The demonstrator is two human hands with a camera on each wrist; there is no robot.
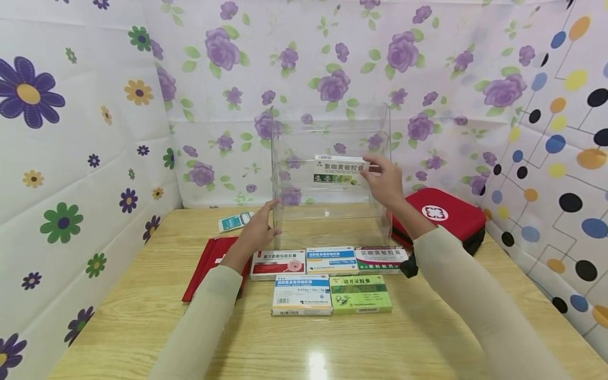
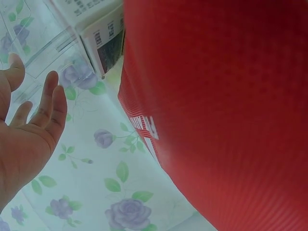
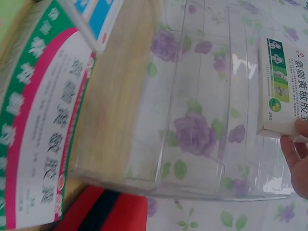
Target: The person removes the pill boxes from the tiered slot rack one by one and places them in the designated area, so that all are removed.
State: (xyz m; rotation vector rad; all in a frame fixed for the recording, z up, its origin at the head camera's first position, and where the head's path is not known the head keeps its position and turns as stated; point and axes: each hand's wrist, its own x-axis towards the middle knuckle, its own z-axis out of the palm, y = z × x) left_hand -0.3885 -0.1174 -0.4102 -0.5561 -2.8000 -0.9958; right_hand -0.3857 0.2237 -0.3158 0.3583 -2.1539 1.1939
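A clear stepped plastic rack stands at the back of the table. My right hand pinches the right end of a white and green medicine box, held upright at the rack's upper tiers. In the right wrist view that hand has thumb and fingers at one end of the box. Beside the rack's left side is my left hand, fingertips at its edge. The left wrist view shows this hand with loosely bent, spread fingers and nothing between them.
In front of the rack lie a red and white box, two blue and white boxes, a pink and green box and a green box. Red pouch left, red case right, small teal packet behind.
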